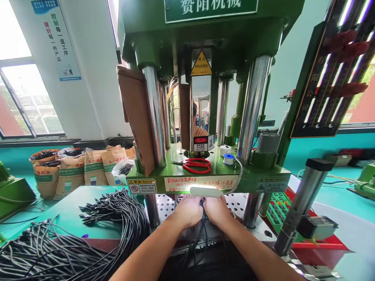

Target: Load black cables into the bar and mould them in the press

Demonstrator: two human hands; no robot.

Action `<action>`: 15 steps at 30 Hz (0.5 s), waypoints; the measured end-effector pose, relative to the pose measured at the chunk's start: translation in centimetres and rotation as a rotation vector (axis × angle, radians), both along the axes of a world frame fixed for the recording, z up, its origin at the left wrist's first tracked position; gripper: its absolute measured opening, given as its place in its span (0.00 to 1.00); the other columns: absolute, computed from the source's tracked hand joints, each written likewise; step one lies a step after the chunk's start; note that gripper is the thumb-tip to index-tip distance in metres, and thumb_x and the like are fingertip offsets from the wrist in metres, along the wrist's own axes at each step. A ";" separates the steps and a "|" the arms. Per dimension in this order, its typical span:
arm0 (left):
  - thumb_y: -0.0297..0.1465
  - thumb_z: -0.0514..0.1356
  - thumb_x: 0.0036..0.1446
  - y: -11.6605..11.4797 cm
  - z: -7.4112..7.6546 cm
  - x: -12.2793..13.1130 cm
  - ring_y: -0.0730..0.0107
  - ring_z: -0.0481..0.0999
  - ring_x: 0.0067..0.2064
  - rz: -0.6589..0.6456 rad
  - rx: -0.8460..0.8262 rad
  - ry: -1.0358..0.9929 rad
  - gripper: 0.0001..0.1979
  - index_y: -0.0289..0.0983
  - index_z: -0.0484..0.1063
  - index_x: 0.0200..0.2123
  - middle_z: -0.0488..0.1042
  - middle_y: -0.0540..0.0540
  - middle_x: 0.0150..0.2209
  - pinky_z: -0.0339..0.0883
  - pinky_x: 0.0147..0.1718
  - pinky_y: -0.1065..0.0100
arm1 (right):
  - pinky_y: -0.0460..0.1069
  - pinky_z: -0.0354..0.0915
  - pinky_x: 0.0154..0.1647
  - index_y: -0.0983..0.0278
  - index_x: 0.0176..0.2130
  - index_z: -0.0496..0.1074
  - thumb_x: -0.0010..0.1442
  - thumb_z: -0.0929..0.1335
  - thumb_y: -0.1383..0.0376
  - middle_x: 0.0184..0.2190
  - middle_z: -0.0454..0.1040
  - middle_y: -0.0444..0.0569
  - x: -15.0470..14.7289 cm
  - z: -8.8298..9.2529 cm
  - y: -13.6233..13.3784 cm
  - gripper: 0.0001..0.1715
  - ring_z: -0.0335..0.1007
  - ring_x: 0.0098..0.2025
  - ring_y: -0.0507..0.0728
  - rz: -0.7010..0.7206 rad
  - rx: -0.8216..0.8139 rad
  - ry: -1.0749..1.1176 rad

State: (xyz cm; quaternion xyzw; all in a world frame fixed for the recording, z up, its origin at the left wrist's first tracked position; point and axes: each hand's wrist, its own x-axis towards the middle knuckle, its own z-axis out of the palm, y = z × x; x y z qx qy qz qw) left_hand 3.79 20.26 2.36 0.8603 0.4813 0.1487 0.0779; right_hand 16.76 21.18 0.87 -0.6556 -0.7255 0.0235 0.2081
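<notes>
My left hand (189, 210) and my right hand (217, 210) are close together under the front edge of the green press (249, 177). Both are closed, knuckles towards me, on thin black cables (202, 228) that hang down between them. My fingertips and the cable ends there are hidden behind the hands and a lit white lamp bar (206, 191). Beneath my hands is the perforated metal bed (165, 206) of the press. Red-handled scissors (197, 166) lie on the ledge above, beside a small blue-and-white spool (229, 159).
Black cable bundles (129, 210) spread over the green table (73, 203) on my left. Steel columns (155, 117) flank the work spot. A control panel with green keys (279, 212) and a metal post (304, 203) stand at right. Paper sacks (98, 168) line the wall.
</notes>
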 end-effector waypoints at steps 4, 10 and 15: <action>0.27 0.49 0.57 0.0 -0.1 0.1 0.58 0.66 0.57 0.008 0.015 0.002 0.22 0.39 0.64 0.55 0.69 0.41 0.56 0.54 0.58 0.56 | 0.58 0.61 0.53 0.64 0.45 0.72 0.65 0.63 0.63 0.46 0.74 0.50 0.1 -0.1 0.3 0.12 0.69 0.47 0.57 0.055 0.015 -0.006; 0.36 0.51 0.64 0.0 0.2 -1.3 0.61 0.71 0.52 0.154 0.066 -0.017 0.15 0.35 0.69 0.48 0.72 0.41 0.50 0.62 0.53 0.50 | 0.58 0.66 0.49 0.65 0.44 0.72 0.65 0.64 0.62 0.44 0.74 0.49 1.6 0.8 -0.6 0.12 0.71 0.46 0.57 0.050 0.048 -0.003; 0.28 0.44 0.64 -1.2 -1.0 -2.6 0.64 0.61 0.61 0.189 0.112 -0.032 0.21 0.34 0.62 0.58 0.66 0.39 0.59 0.51 0.62 0.59 | 0.58 0.66 0.49 0.66 0.41 0.73 0.65 0.64 0.61 0.42 0.76 0.49 0.3 0.6 -1.6 0.12 0.72 0.45 0.56 0.100 0.033 -0.019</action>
